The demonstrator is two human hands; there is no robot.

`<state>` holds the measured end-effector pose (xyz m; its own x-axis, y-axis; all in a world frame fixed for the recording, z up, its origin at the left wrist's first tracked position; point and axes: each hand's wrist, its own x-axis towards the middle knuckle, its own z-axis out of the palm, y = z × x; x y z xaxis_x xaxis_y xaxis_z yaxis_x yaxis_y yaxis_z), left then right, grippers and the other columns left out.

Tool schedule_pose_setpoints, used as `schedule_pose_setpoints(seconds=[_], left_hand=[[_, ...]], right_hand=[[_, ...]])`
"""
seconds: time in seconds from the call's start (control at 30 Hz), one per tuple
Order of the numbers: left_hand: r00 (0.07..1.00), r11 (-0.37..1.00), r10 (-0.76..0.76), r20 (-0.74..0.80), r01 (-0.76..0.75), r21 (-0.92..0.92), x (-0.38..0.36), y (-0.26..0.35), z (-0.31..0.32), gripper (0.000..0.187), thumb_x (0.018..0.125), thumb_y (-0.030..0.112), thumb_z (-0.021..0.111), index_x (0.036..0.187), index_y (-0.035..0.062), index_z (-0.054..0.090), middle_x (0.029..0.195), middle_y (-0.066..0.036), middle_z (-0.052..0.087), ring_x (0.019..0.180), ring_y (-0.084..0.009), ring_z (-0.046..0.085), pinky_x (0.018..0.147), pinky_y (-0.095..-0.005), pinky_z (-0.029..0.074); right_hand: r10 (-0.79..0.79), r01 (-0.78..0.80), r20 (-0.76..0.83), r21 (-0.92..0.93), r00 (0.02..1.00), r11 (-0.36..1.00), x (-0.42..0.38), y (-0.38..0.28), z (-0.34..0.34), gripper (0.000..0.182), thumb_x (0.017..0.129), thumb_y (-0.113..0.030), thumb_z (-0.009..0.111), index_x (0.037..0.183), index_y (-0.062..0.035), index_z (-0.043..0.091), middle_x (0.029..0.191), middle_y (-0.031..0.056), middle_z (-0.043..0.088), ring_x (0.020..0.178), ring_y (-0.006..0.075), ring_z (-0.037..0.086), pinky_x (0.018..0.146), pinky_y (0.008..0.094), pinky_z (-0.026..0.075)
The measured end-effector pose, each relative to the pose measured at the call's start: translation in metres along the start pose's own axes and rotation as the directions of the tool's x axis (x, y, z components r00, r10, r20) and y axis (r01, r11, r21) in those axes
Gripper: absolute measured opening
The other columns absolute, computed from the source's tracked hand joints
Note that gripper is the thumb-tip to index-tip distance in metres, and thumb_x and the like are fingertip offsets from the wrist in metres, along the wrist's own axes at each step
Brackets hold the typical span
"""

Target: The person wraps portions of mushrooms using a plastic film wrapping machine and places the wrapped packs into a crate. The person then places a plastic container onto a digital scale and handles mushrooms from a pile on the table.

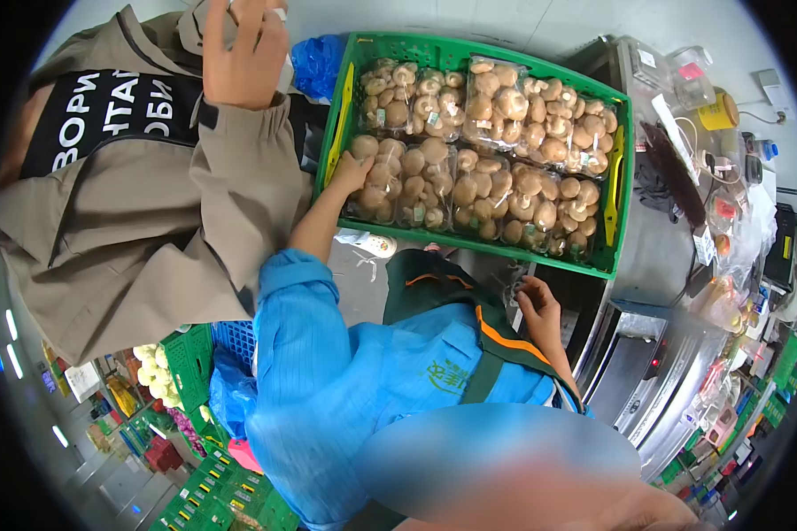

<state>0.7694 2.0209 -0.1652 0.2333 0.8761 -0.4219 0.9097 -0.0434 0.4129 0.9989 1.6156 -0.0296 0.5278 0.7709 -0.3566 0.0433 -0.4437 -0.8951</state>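
The left hand [243,53], fingers curled, grasp impossible to tell, hovers at ten o'clock from the green crate [469,242] of packed mushrooms [496,190]; a co-worker's hand [352,173] touches one pack.

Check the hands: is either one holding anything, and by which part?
Left hand rests on a mushroom pack at the near-left corner of the green crate; a closed grip cannot be told. Right hand holds nothing visible, below the crate.

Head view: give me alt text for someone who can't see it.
A person in a blue jacket rests one hand on wrapped mushroom packs in a green crate, their other hand near a steel counter. Another person in a beige jacket stands alongside with a raised hand.
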Motion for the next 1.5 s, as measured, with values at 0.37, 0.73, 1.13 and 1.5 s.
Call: schedule_pose_setpoints(seconds=[0.37, 0.73, 1.13, 1.5], left_hand=[[0.897, 0.671, 0.37, 0.241, -0.438, 0.599, -0.043, 0.036, 0.026, 0.114, 0.059, 0.037, 0.08, 0.142, 0.0121, 0.005, 0.143, -0.019, 0.015, 0.131, -0.0439, 0.017, 0.096, -0.0626, 0.028], [0.941, 0.812, 0.283, 0.188, -0.339, 0.475, -0.07, 0.068, -0.042, 0.02, 0.078, 0.013, 0.05, 0.088, 0.0118, 0.067, 0.09, -0.016, 0.064, 0.086, -0.0344, 0.06, 0.075, -0.0446, 0.047], [0.919, 0.825, 0.372, 0.131, -0.391, 0.408, -0.093, 0.042, -0.049, 0.025, 0.08, 0.014, 0.05, 0.101, 0.0079, 0.062, 0.099, -0.017, 0.061, 0.095, -0.0331, 0.057, 0.084, -0.0416, 0.044], [0.227, 0.201, 0.971, -0.07, -0.941, -0.271, -0.238, 0.174, -0.018, 0.013, 0.078, 0.007, 0.06, 0.091, 0.0043, 0.061, 0.087, -0.011, 0.063, 0.079, -0.0285, 0.061, 0.07, -0.0348, 0.049]], right_hand=[[-0.078, 0.065, -0.086, -0.15, 0.993, 0.987, -0.009, -0.001, -0.017, 0.027, 0.081, -0.006, 0.061, 0.107, -0.0012, 0.057, 0.082, 0.0065, 0.064, 0.074, 0.0133, 0.061, 0.068, 0.0255, 0.047], [-0.005, -0.008, -0.259, -0.048, 0.966, 0.999, -0.032, 0.014, -0.005, 0.025, 0.083, -0.008, 0.06, 0.107, -0.002, 0.057, 0.084, 0.0069, 0.064, 0.076, 0.0126, 0.061, 0.069, 0.0253, 0.047], [-0.014, -0.004, -0.219, -0.078, 0.976, 0.997, -0.037, 0.007, -0.002, 0.023, 0.086, -0.005, 0.058, 0.108, 0.0006, 0.055, 0.085, 0.0038, 0.061, 0.079, 0.0078, 0.056, 0.07, 0.0213, 0.045], [-0.107, 0.062, -0.321, -0.149, 0.941, 0.987, -0.034, -0.003, 0.0, 0.024, 0.081, -0.01, 0.061, 0.104, -0.0041, 0.059, 0.088, 0.0148, 0.064, 0.079, 0.0254, 0.064, 0.07, 0.0327, 0.05]])
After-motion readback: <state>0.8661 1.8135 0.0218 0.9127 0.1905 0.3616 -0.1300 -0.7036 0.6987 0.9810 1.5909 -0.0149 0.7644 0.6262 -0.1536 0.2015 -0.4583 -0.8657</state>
